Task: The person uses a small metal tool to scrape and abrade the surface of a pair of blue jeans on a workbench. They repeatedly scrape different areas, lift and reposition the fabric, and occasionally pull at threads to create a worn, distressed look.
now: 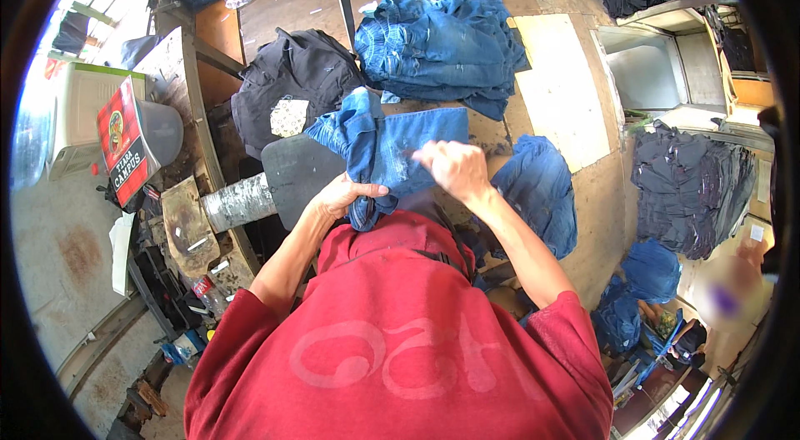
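Blue jeans (421, 127) are held bunched over my lap, with one flat leg end spread toward the right. My left hand (340, 195) grips the bunched cloth at its near left side, thumb lying on top. Against the flat denim, my right hand (457, 169) is closed with its fingertips pinched together at a pale worn patch. Whatever those fingertips hold, if anything, is too small to make out. A dark grey flat pad (300, 177) lies just left of the jeans, partly covered by them.
Beyond my hands are a stack of blue jeans (442, 48) and a pile of black garments (287, 77). More jeans (537, 198) lie at my right, black clothes (692, 186) farther right. A worn wooden bench (187, 227) stands left. A person (725, 294) is at far right.
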`<state>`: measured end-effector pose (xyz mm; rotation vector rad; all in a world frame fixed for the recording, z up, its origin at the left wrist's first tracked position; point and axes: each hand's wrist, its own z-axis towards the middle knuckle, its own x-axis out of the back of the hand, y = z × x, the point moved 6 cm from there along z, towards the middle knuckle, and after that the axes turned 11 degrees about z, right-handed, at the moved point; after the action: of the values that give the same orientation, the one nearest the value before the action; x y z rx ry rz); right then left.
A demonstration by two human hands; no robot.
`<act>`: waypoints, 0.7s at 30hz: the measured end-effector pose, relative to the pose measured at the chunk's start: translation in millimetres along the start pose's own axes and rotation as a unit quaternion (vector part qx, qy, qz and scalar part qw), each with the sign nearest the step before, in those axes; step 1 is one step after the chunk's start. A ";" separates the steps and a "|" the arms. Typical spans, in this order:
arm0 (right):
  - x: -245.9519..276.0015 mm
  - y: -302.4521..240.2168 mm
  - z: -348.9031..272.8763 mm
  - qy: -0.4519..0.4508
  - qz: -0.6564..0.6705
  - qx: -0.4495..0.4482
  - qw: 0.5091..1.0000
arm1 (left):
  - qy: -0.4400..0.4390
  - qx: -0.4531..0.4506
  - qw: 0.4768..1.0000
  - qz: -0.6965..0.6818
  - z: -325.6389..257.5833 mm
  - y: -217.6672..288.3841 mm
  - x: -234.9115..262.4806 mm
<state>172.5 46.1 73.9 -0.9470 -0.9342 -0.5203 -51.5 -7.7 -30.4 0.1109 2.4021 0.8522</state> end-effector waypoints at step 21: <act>-29.0 36.9 -11.8 -0.054 0.407 -0.321 0.853 | 0.129 -0.033 0.990 -0.047 -33.1 5.6 10.6</act>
<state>189.7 54.4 29.4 -1.8725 -0.3579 -0.0229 -79.1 -18.8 -11.6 -0.1452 2.5904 0.9499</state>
